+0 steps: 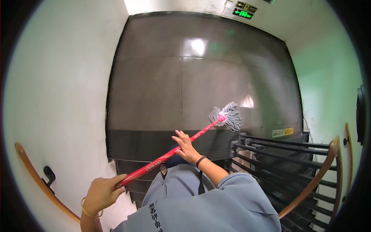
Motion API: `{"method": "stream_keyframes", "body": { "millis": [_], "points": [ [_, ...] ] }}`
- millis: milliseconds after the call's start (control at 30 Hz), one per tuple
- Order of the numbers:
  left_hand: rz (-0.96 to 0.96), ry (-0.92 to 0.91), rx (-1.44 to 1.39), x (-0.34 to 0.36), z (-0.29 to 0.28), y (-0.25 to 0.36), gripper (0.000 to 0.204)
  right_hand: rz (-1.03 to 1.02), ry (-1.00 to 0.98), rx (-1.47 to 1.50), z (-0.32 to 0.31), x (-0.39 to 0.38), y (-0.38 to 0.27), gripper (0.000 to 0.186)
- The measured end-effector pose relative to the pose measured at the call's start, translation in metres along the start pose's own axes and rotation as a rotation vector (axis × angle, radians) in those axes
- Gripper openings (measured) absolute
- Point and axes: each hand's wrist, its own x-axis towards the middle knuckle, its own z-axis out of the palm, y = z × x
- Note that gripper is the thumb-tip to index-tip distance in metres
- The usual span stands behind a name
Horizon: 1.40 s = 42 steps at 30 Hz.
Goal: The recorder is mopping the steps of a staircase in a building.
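A mop with a red handle (pixel 154 162) slants from my lower left up to the middle right. Its grey string head (pixel 232 116) rests on the dark floor, joined to the handle by a pink collar (pixel 222 118). My left hand (pixel 102 195) is closed round the upper end of the handle, and a yellow bangle is on that wrist. Farther down, my right hand (pixel 185 149) lies across the handle with its fingers stretched out and apart. The underside of the right palm is hidden.
Stair steps (pixel 137 176) go down close in front of me, below the tiled landing (pixel 154 85). Black railings (pixel 286 154) with a wooden handrail (pixel 315 178) stand at right. Another wooden handrail (pixel 40 179) runs along the left wall. Lit green signs (pixel 243 14) hang at the far wall.
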Motion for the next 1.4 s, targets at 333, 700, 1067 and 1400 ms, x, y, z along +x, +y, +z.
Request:
{"method": "stream_keyframes", "body": {
  "millis": [333, 700, 1067, 1400],
  "points": [
    [-0.716, 0.560, -0.364, -0.317, 0.078, -0.087, 0.043, -0.619, -0.451, 0.206, 0.229, 0.024, -0.173, 0.019],
    [-0.219, 1.766, 0.689, -0.346, 0.137, -0.142, 0.007, -0.426, -0.369, 0.176, 0.259, -0.023, -0.233, 0.021],
    [0.700, 0.891, -1.587, -0.111, 0.214, -0.039, 0.032, 0.184, -0.115, -0.145, 0.083, -0.217, -0.053, 0.034],
    [0.839, 0.708, -1.417, -0.187, 0.165, -0.048, 0.028, -0.037, -0.041, -0.079, 0.123, -0.192, -0.106, 0.029]
  ]
}}
